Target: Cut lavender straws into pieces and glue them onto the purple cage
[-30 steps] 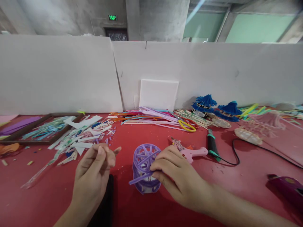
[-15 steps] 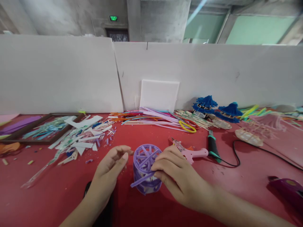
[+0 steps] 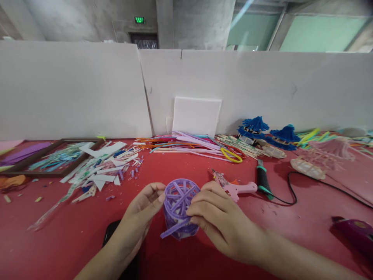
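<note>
A small purple basket (image 3: 178,202) woven from plastic strips stands on the red table (image 3: 72,233) near the front edge. My left hand (image 3: 142,217) touches its left rim with thumb and fingertips. My right hand (image 3: 218,221) grips its right side, fingers curled and pressing a loose purple strip (image 3: 171,230) that sticks out to the lower left.
Pink-handled scissors (image 3: 233,186) and a green-and-black tool (image 3: 262,179) with a black cord lie just right of the basket. Coloured strips (image 3: 186,144) are piled at the back, cut scraps (image 3: 99,171) at the left, a dark object (image 3: 354,229) at the far right. White boards (image 3: 87,89) wall the back.
My left hand has moved right from the scrap pile to the basket's left rim. My right hand has stayed on the basket.
</note>
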The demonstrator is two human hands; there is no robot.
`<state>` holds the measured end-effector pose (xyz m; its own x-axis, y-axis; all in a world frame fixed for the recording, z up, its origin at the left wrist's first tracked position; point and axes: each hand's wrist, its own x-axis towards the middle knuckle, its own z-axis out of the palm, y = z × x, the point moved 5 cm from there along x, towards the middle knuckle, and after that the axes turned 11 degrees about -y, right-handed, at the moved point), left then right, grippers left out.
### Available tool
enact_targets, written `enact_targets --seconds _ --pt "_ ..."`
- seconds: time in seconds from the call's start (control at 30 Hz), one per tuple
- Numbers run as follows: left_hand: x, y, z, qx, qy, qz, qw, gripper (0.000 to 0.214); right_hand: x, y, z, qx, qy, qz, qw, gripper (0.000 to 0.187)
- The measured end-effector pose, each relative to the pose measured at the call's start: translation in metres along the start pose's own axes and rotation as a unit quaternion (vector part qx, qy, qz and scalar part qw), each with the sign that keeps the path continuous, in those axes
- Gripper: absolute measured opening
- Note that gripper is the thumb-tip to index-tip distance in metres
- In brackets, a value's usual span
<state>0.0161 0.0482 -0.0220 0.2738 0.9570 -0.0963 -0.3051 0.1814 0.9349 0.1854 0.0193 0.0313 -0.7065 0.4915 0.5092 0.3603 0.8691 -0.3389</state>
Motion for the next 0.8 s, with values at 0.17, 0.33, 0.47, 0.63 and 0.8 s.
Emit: enact_targets --seconds 0.17,0.33,0.47,0.63,0.8 --pt "0.0027 -0.0037 0.0031 -0.019 -0.013 -0.008 1.0 0.022 0.0014 -0.0004 0.0001 -0.004 0.002 0.0 1.0 0.012" --pt "0.006 -0.0067 0.0023 -0.029 -0.016 -0.015 0.999 0.024 0.0015 0.0018 0.0009 0.001 0.0 0.003 1.0 0.014" --pt "0.0076 -0.0089 0.0005 -0.044 -0.02 -0.013 0.999 0.025 0.0009 0.0023 0.0007 0.004 -0.002 0.003 1.0 0.014" --pt "0.0083 -0.0079 0.0005 -0.041 -0.024 -0.01 0.999 0.022 0.0004 0.0038 0.0007 0.002 -0.003 0.008 1.0 0.014" --pt "0.0096 -0.0099 -0.001 -0.049 -0.014 -0.032 0.998 0.023 0.0009 0.0055 -0.0006 0.001 -0.005 0.013 1.0 0.015"
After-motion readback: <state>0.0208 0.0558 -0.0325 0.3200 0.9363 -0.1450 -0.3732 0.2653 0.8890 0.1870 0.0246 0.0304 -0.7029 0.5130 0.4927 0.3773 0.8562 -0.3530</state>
